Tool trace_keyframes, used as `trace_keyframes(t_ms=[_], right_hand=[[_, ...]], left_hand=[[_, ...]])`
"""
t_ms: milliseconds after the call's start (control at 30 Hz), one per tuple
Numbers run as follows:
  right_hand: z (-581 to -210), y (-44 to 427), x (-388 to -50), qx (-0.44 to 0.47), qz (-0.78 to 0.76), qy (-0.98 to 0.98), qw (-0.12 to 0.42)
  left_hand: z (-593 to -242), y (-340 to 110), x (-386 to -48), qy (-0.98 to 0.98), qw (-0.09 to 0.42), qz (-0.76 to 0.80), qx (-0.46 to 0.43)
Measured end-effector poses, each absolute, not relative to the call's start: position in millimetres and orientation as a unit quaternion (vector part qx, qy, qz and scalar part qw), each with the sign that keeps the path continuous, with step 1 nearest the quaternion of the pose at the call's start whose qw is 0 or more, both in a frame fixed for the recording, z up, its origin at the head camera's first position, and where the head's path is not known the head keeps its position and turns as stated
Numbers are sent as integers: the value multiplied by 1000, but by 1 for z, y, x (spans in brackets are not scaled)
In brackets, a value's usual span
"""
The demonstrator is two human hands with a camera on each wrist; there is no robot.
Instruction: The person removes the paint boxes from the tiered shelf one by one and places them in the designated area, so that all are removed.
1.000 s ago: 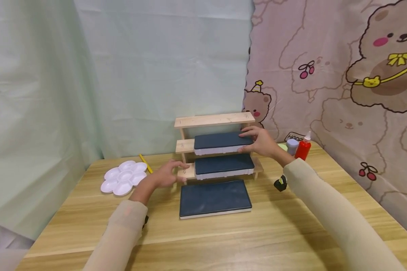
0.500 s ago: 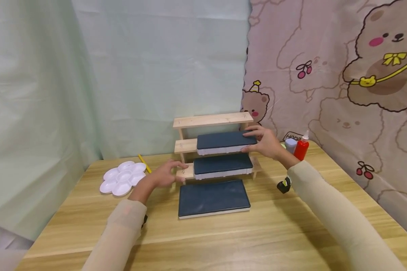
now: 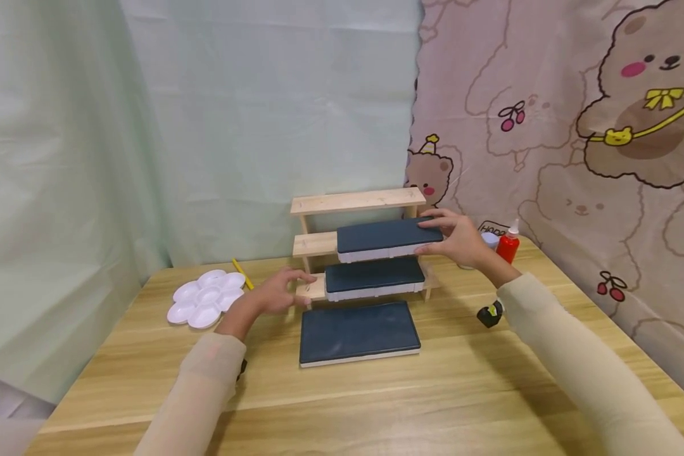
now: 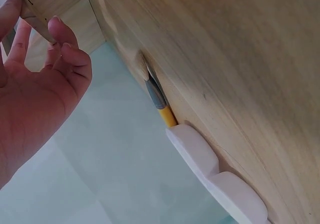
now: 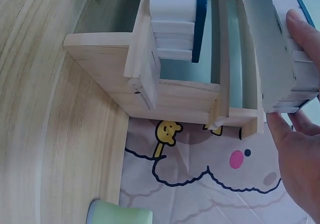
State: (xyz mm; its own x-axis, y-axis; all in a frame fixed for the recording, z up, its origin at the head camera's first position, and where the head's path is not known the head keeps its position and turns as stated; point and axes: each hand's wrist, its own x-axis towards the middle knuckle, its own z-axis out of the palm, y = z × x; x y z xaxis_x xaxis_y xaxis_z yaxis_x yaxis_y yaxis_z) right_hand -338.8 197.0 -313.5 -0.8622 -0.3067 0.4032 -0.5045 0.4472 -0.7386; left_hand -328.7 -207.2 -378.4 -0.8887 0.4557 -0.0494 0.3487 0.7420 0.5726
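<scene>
A tiered wooden rack [image 3: 356,201] stands at the back of the table. My left hand [image 3: 275,294] grips the left end of its lowest shelf [image 3: 315,288]; in the left wrist view the fingers curl at the wood. On the middle shelf, a white box with a dark blue lid [image 3: 384,235] is held at its right end by my right hand [image 3: 463,239], fingers on the lid and thumb at the front. The right wrist view shows its pale underside [image 5: 272,58] angled away from the shelf. A similar box [image 3: 373,277] rests on the lowest shelf.
Another dark-topped flat box [image 3: 359,334] lies on the table before the rack. At left are a white flower-shaped palette [image 3: 208,296] and a yellow-handled brush [image 4: 162,103]. A red bottle [image 3: 508,247] and small tubs, one green [image 5: 120,214], stand at right.
The upper box has slid to the right along the middle shelf with my right hand, and its right end now sits slightly raised. My left hand stays at the lowest shelf.
</scene>
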Motion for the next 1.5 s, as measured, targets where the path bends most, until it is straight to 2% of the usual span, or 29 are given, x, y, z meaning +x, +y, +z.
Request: trace_keyframes(t_ms=[300, 533, 867, 1200, 1500], right_hand=[[-320, 219, -348, 240, 471, -842, 111], [-318, 231, -339, 250, 482, -833, 105], [-315, 247, -328, 273, 487, -819, 130], [-320, 263, -314, 302, 502, -801, 121], [-326, 279, -298, 278, 503, -809, 120]], left_hand=[[-379, -207, -330, 929, 91, 286, 218], [-380, -209, -329, 930, 95, 284, 213], [-376, -208, -327, 929, 89, 286, 218], [-379, -206, -327, 929, 84, 285, 218], [-380, -205, -325, 927, 88, 291, 219]])
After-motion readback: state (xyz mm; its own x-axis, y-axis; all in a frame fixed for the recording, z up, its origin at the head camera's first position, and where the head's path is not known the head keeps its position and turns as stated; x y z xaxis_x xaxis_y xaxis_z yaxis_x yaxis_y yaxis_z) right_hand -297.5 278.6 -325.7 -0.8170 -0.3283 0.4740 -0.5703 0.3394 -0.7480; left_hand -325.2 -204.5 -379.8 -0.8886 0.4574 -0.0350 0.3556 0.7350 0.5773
